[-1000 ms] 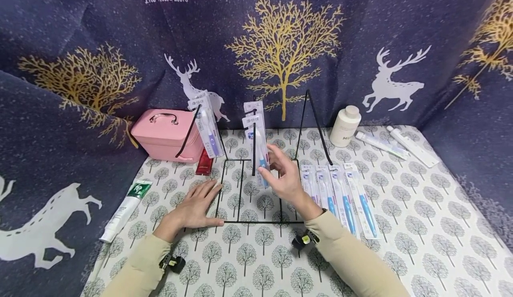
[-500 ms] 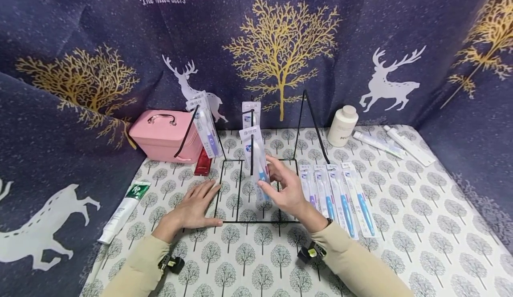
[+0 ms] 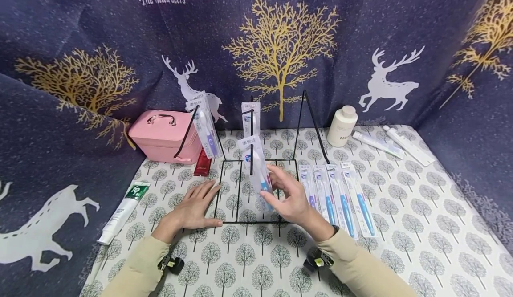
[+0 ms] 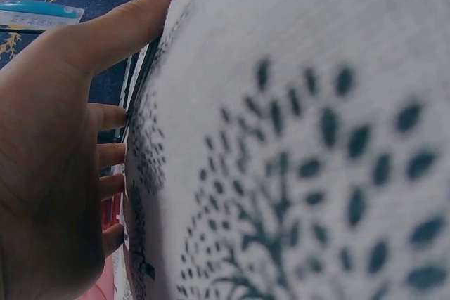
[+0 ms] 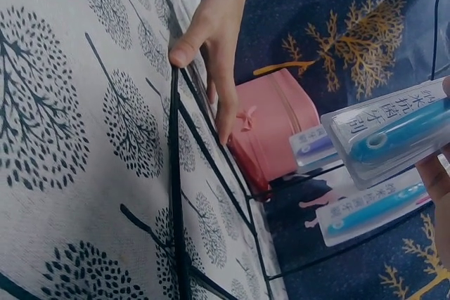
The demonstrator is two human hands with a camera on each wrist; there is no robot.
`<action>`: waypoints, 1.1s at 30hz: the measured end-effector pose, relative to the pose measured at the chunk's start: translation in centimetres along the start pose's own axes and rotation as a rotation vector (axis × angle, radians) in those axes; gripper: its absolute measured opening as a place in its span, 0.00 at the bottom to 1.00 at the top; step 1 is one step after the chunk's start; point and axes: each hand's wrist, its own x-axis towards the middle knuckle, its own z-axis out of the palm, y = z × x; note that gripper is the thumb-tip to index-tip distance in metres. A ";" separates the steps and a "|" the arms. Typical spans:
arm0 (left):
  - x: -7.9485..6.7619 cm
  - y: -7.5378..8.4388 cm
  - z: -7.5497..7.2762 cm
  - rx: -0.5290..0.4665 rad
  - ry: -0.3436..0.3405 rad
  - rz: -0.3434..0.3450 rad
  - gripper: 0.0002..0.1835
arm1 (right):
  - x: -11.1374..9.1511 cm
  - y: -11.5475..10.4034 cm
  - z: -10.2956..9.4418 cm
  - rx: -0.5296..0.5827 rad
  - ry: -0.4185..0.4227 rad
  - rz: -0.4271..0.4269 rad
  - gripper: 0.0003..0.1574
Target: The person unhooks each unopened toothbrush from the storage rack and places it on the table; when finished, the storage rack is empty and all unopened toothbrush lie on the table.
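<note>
and the right hand (image 3: 289, 197) pinches a packaged toothbrush (image 3: 259, 168) on the middle rod (image 3: 251, 162), left hand (image 3: 193, 207) spread at the rack's (image 5: 176, 173) edge, a sliding step seemingly, wanting a straight, level path next!

The backdrop (image 3: 352, 30) reads "The milu deers", the held toothbrush pack (image 3: 258, 165) "康倍佳".

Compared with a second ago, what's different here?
The right hand, pinching the front toothbrush pack, has drawn it down and toward the person along the middle arm of the rack, exposing more of the pack behind. Nothing was let go. The left hand still rests at the rack's edge; the pink case and loose packs stayed put.
</note>
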 end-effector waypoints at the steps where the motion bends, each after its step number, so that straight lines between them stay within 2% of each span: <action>1: 0.0 0.0 0.0 0.002 0.000 0.000 0.59 | 0.0 -0.2 0.0 -0.006 -0.004 -0.003 0.37; 11: 0.0 0.2 -0.2 0.016 -0.004 0.005 0.59 | 0.0 -1.7 0.0 -0.034 -0.008 -0.015 0.35; 18: 0.0 0.1 -0.1 0.008 0.010 0.016 0.59 | -1.8 -0.9 0.3 0.008 -0.014 -0.047 0.36; 26: -0.1 0.2 -0.1 0.014 0.018 0.011 0.59 | -1.4 -3.0 0.3 0.041 -0.048 -0.050 0.35; 33: -0.1 0.2 0.0 0.015 0.015 -0.001 0.59 | -1.6 -4.0 0.2 0.048 -0.075 -0.097 0.33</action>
